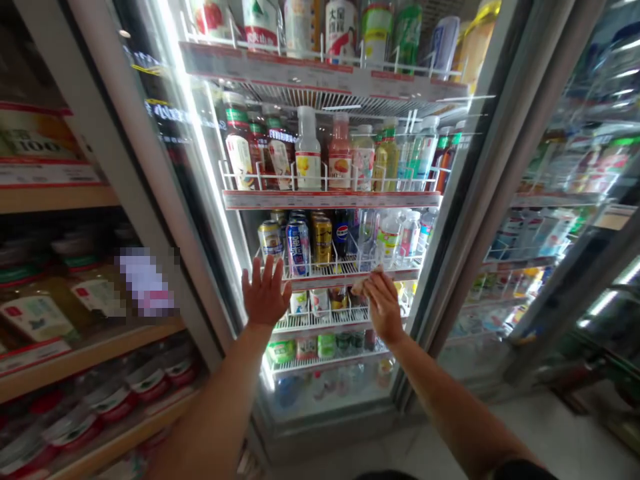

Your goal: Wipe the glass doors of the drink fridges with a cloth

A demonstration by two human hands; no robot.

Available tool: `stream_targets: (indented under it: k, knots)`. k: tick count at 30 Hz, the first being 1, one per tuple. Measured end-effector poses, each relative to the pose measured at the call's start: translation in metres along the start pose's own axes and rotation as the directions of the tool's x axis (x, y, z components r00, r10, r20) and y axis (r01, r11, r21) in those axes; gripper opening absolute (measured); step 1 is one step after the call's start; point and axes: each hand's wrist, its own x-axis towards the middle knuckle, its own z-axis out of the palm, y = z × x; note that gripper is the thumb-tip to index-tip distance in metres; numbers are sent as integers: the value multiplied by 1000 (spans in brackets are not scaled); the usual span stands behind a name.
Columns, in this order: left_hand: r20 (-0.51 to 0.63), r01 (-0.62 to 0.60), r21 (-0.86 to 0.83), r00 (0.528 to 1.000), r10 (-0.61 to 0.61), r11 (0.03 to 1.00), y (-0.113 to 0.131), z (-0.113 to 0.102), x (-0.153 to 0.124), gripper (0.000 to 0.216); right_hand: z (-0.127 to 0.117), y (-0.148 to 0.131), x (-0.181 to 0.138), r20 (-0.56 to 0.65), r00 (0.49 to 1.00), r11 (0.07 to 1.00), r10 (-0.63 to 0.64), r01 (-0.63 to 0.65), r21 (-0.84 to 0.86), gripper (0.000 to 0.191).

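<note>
In front of a lit drinks fridge (333, 200), both arms reach forward. My left hand (265, 293) is open, palm forward and fingers spread, near the left side of the glass. Whether it touches the glass I cannot tell. My right hand (384, 303) is closed, its fingers bent together around something small and pale that I cannot make out. Behind the hands, a shelf holds a blue can (299, 247), a gold can (323, 241) and a dark Pepsi bottle (342, 230). Part of the lower shelves is hidden by my hands.
Upper fridge shelves carry juice bottles (309, 150) behind white wire rails. At the left, wooden shelves (100, 350) hold bottles and red-labelled jars. A grey door frame (477, 200) runs along the right, with another fridge (540, 233) beyond. Pale floor (350, 453) lies below.
</note>
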Motion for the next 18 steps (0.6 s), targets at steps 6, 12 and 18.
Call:
stream_targets:
  k: [6,12,18]
  knots:
    - [-5,-19,57,1000,19,998,0,-1,0,58,23,-24,3,83,989,988,-124,115,102,38]
    - [-17,-31,53,999,32,998,-2,-1,-1,58,40,-42,51,-70,991,991,-116,121,63,39]
    - [-55,-94,78,994,99,992,2,-3,2,61,57,-70,0,270,871,910,-410,367,195,29]
